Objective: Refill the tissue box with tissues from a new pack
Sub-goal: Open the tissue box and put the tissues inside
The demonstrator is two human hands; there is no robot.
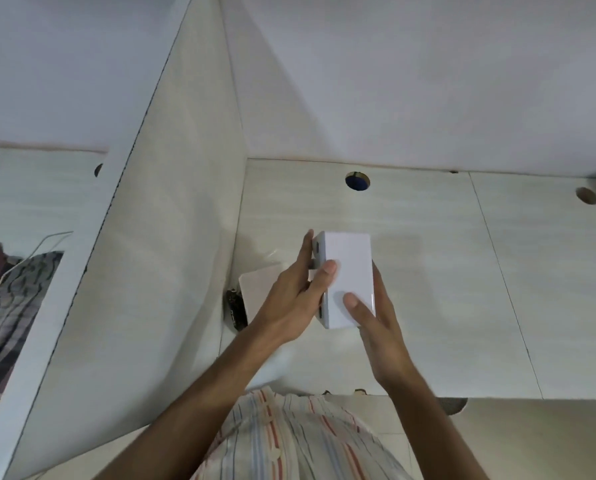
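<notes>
White, flat and partly under clear plastic, the tissue pack point(258, 289) lies on the desk point(428, 271) just left of the left hand point(289, 303). Both hands grasp the white tissue box point(347, 271), held above the desk: left hand on its left side, right hand point(376, 327) on its near right side. Refilling seems not yet done; I cannot tell whether the box is open. No writing is readable.

Pale booth, plain white walls

A cream wood-grain worktop point(428, 258) has a round cable hole point(358, 181) near its back edge; a cream divider panel point(172, 209) rises left of that hole.
</notes>
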